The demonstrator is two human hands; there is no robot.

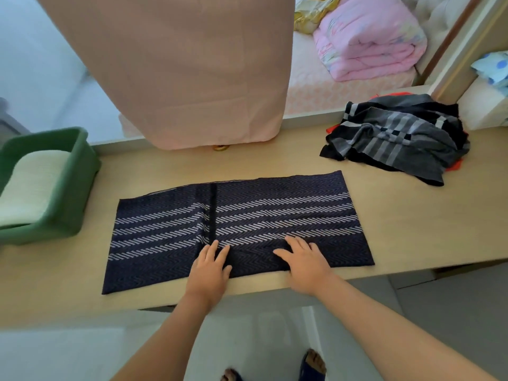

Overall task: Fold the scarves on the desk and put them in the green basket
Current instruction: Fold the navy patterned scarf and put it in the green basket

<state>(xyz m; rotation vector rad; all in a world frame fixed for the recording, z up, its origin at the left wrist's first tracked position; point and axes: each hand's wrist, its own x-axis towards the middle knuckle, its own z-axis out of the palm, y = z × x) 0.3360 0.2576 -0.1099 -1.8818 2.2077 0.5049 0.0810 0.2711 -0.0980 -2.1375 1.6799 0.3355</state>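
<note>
A navy scarf with pale herringbone stripes lies flat on the wooden desk, folded into a wide rectangle. My left hand rests palm down on its near edge at the middle, fingers spread. My right hand presses flat on the scarf just to the right of it. A crumpled grey and black striped scarf lies in a heap at the back right, with red cloth showing under it. The green basket stands at the desk's left end with a folded pale green scarf inside.
A pink curtain hangs down to the desk's back edge at the middle. A bed with a folded pink quilt lies beyond the desk. The desk's front edge runs just under my wrists.
</note>
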